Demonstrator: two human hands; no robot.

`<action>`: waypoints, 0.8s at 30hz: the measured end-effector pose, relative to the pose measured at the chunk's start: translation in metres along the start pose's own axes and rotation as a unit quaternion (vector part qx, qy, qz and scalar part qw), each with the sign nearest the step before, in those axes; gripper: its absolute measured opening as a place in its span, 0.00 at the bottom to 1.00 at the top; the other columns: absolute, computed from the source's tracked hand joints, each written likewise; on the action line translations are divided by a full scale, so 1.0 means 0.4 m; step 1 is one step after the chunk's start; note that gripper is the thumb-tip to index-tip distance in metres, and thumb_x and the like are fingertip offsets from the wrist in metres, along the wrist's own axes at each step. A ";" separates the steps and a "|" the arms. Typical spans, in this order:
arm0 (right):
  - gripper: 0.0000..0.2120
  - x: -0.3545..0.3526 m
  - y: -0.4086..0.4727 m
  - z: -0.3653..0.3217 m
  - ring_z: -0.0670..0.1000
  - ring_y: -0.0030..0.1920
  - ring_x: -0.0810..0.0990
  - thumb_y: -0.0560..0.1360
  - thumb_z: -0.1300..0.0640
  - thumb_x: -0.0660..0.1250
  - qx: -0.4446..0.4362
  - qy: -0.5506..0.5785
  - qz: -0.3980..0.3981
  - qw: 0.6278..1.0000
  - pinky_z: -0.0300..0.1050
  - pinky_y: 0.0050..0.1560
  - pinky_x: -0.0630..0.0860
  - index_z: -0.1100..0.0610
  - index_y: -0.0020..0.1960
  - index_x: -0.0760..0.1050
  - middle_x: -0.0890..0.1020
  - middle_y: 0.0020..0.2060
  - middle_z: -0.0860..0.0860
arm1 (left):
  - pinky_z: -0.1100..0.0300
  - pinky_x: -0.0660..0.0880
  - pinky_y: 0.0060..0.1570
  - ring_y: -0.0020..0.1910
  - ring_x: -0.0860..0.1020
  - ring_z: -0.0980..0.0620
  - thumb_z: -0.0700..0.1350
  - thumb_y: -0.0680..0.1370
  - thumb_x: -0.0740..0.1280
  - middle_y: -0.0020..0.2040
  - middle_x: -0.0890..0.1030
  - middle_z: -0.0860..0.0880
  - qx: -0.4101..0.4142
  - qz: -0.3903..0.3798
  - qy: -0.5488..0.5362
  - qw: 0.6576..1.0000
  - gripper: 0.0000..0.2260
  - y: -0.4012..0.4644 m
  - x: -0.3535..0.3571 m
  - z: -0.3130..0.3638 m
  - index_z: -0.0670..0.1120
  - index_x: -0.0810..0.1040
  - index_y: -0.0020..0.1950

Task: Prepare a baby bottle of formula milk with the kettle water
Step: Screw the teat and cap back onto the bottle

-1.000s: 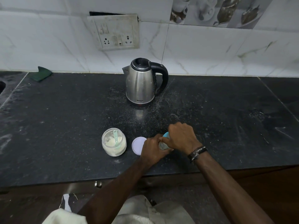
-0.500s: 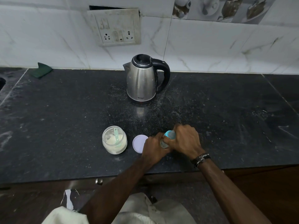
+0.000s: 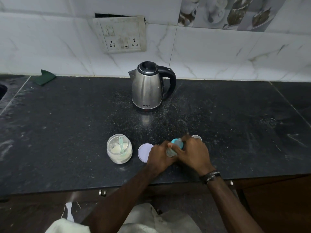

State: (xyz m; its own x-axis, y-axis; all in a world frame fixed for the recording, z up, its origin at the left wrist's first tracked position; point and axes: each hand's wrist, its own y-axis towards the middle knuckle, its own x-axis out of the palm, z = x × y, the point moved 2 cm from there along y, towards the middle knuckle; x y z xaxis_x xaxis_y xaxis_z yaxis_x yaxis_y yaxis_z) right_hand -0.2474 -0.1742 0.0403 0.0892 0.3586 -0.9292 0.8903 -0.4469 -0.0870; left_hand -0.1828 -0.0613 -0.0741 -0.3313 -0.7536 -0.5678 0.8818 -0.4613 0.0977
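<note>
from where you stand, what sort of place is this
Most likely a home kitchen: a dark stone countertop backed by white marble-look wall tiles, an electric kettle below a wall socket panel, and what looks like a sink edge at far left.

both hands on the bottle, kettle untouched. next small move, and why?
Probably finish twisting the teal cap off. The left hand grips the baby bottle body and the right hand grips its top, so nothing can go in yet. The formula jar already stands open, scoop inside, its lid beside it; the kettle waits behind.
</note>
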 end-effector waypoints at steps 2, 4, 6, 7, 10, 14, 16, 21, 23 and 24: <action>0.32 -0.019 0.009 0.026 0.48 0.40 0.82 0.69 0.24 0.54 -0.005 0.059 -0.048 0.997 0.49 0.42 0.79 0.49 0.46 0.80 0.81 0.36 0.44 | 0.52 0.79 0.41 0.42 0.84 0.49 0.65 0.65 0.74 0.45 0.86 0.49 0.002 -0.001 -0.013 1.000 0.28 0.000 -0.001 -0.002 0.47 0.79 0.54; 0.33 -0.036 0.020 0.057 0.50 0.39 0.82 0.75 0.26 0.46 0.015 0.124 -0.032 0.992 0.51 0.45 0.79 0.50 0.42 0.78 0.82 0.35 0.46 | 0.53 0.80 0.45 0.46 0.83 0.51 0.64 0.65 0.76 0.49 0.86 0.50 0.009 -0.005 -0.022 1.000 0.28 -0.001 0.001 -0.005 0.48 0.78 0.56; 0.25 -0.050 0.035 0.093 0.55 0.43 0.83 0.81 0.37 0.49 0.039 0.141 0.046 0.988 0.53 0.48 0.77 0.52 0.46 0.77 0.84 0.39 0.51 | 0.55 0.80 0.50 0.51 0.83 0.53 0.60 0.66 0.78 0.54 0.85 0.50 0.011 -0.014 -0.023 1.000 0.28 -0.002 0.000 -0.003 0.48 0.78 0.59; 0.18 -0.047 0.045 0.118 0.58 0.47 0.83 0.82 0.44 0.54 0.054 0.131 0.077 0.987 0.54 0.49 0.77 0.54 0.53 0.78 0.85 0.43 0.54 | 0.56 0.80 0.52 0.53 0.83 0.54 0.59 0.66 0.79 0.56 0.84 0.50 0.010 -0.017 -0.024 1.000 0.28 -0.002 0.000 -0.003 0.47 0.77 0.60; 0.26 -0.028 0.075 0.171 0.61 0.59 0.80 0.76 0.52 0.68 0.091 0.068 0.045 0.992 0.56 0.57 0.77 0.56 0.71 0.69 0.82 0.59 0.57 | 0.54 0.81 0.53 0.54 0.82 0.54 0.62 0.66 0.78 0.57 0.84 0.51 0.004 -0.018 -0.022 1.000 0.29 -0.002 0.000 -0.004 0.49 0.77 0.61; 0.39 0.016 0.097 0.206 0.64 0.65 0.76 0.69 0.47 0.76 0.083 0.000 -0.023 0.996 0.57 0.60 0.76 0.59 0.73 0.64 0.75 0.67 0.61 | 0.51 0.80 0.49 0.51 0.83 0.52 0.64 0.64 0.76 0.54 0.85 0.51 -0.001 -0.011 -0.018 1.000 0.29 -0.003 -0.001 -0.004 0.49 0.78 0.58; 0.40 0.034 0.103 0.211 0.63 0.62 0.77 0.67 0.45 0.78 0.079 0.008 -0.032 0.996 0.57 0.57 0.77 0.59 0.71 0.65 0.77 0.65 0.59 | 0.51 0.80 0.50 0.52 0.83 0.52 0.63 0.64 0.76 0.54 0.85 0.51 -0.002 -0.013 -0.022 1.000 0.29 -0.003 -0.001 -0.003 0.49 0.78 0.59; 0.31 0.063 0.108 0.209 0.61 0.56 0.81 0.70 0.48 0.77 0.087 0.039 -0.001 0.995 0.55 0.53 0.79 0.58 0.67 0.71 0.82 0.58 0.59 | 0.51 0.81 0.52 0.53 0.83 0.52 0.63 0.64 0.77 0.56 0.85 0.51 -0.008 -0.018 -0.028 0.999 0.30 -0.003 0.000 -0.005 0.48 0.78 0.60; 0.28 0.065 0.106 0.209 0.60 0.54 0.82 0.69 0.48 0.77 0.090 0.063 0.012 0.994 0.56 0.52 0.80 0.57 0.65 0.73 0.83 0.55 0.58 | 0.51 0.80 0.52 0.53 0.83 0.52 0.63 0.64 0.77 0.55 0.85 0.50 -0.009 -0.015 -0.028 0.999 0.30 -0.004 -0.002 -0.002 0.48 0.78 0.59; 0.27 0.060 0.102 0.207 0.59 0.53 0.82 0.69 0.48 0.76 0.090 0.080 0.017 0.993 0.56 0.52 0.80 0.56 0.64 0.74 0.84 0.54 0.57 | 0.51 0.80 0.52 0.53 0.83 0.52 0.64 0.64 0.76 0.55 0.85 0.51 -0.010 -0.014 -0.029 0.999 0.30 -0.004 -0.001 -0.002 0.48 0.78 0.59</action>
State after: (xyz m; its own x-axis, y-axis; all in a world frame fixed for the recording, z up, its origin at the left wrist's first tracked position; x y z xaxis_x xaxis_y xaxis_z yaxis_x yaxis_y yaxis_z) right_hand -0.2459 -0.2517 -0.0155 0.2003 0.4595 -0.8653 0.7927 -0.5950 -0.1325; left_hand -0.1839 -0.0598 -0.0746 -0.3746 -0.7664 -0.5218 0.8782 -0.4738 0.0655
